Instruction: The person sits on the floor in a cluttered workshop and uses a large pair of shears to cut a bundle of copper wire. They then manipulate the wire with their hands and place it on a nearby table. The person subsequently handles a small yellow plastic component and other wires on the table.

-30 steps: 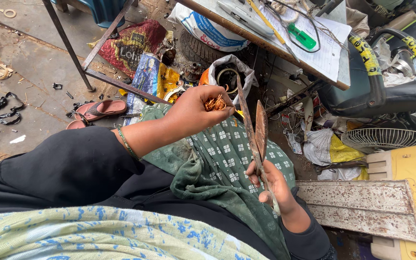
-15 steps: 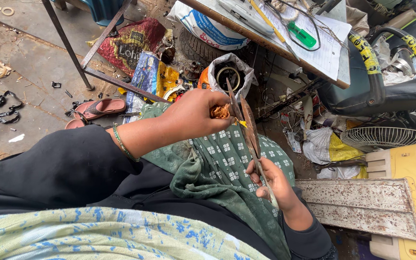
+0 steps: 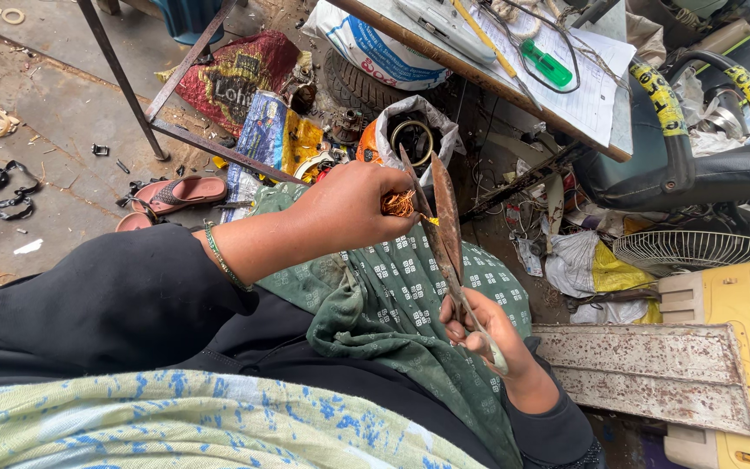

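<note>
Mid-frame, left hand fingers grip copper wire; right hand fingers hold rusty scissors above a littered concrete floor, counter upper right.

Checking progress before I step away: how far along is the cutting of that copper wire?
Done: nothing cut shows. In hand: left hand pinches a copper wire bundle against the open blades of rusty scissors, which the right hand holds. Left: the bundle looks whole, uncut.

place: cluttered repair workshop | upper right: workbench with screwdriver | right: fan grille | left: scrap-strewn concrete floor
</note>
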